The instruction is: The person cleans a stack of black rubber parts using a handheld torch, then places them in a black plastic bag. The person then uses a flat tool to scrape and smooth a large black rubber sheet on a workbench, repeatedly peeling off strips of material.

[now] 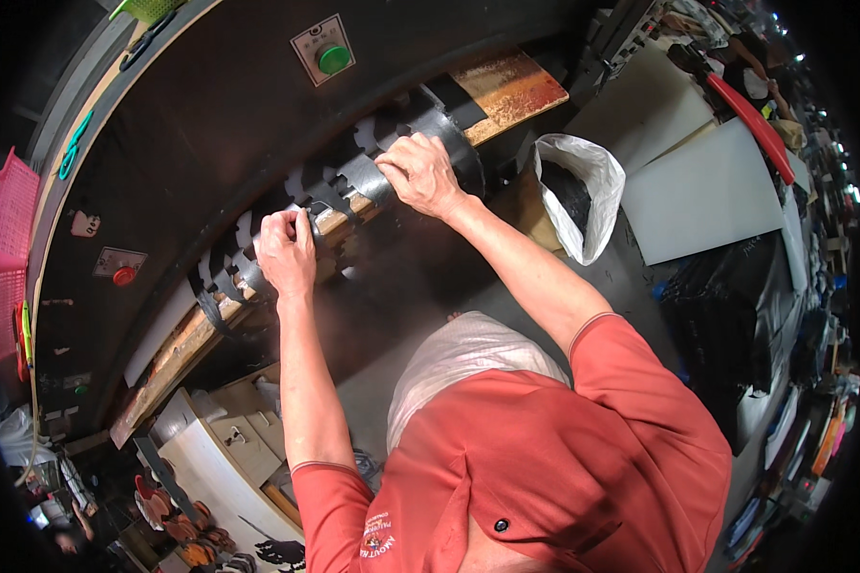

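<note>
A black sheet (362,180) with cut-out holes and narrow strips left between them drapes over the wooden front edge (183,355) of a dark machine. My left hand (287,253) is closed in a pinch on the sheet's strips, left of the middle. Further right, my right hand (420,177) has its fingers curled over a wider part of the same sheet, thumb toward the left. Both fingertips are partly hidden behind the knuckles. Loose strips hang below the edge at the left end.
The machine's panel carries a green button (333,59) and a red button (124,276). A worn wooden board (511,91) lies at the right end. An open white sack (602,205) stands right of my arm, beside pale sheets (702,196). A pink basket (10,248) hangs far left.
</note>
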`<state>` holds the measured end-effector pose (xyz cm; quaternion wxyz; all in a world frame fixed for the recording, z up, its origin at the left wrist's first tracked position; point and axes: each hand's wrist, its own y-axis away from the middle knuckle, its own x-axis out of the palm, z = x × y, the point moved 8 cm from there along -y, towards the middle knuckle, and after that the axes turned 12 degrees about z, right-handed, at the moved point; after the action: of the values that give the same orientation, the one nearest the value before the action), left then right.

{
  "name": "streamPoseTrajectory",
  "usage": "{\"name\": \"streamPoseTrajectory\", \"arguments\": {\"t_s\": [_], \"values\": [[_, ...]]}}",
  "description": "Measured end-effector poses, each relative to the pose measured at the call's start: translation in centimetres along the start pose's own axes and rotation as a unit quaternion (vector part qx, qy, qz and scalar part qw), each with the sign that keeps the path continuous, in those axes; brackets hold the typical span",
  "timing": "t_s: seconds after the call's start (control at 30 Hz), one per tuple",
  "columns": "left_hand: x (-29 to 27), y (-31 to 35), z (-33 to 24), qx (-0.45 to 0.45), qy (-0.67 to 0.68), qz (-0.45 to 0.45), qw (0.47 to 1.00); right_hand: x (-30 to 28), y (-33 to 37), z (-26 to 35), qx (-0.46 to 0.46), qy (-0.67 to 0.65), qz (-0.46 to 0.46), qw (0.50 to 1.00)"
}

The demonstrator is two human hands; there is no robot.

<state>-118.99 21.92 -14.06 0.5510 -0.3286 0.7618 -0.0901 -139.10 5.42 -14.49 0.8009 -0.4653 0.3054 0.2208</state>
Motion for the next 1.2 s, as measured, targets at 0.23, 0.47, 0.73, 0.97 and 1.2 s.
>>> {"name": "streamPoseTrajectory", "arguments": {"t_s": [0.23, 0.47, 0.73, 0.97, 1.2], "values": [[-0.4, -0.1, -0.4, 0.011, 0.017, -0.002, 1.0, -0.2, -0.1, 0.0, -0.002, -0.004, 0.011, 1.0], [-0.3, 0.5, 0.8, 0.005, 0.031, 0.039, 0.999, 0.1, -1.0, 0.4, 0.037, -0.088, 0.106, 0.99], [1.2, 3.1, 7.9, -0.015, 0.085, 0.107, 0.991, 6.8, -8.9, -6.1, 0.168, -0.017, 0.164, 0.972], [-0.8, 2.3, 11.3, -0.088, 0.222, 0.102, 0.966, 15.3, -11.9, -6.8, 0.146, 0.079, 0.291, 0.942], [3.1, -3.0, 14.9, -0.107, 0.178, 0.135, 0.969, 13.4, -11.9, -9.5, 0.143, -0.094, 0.265, 0.949]]}}
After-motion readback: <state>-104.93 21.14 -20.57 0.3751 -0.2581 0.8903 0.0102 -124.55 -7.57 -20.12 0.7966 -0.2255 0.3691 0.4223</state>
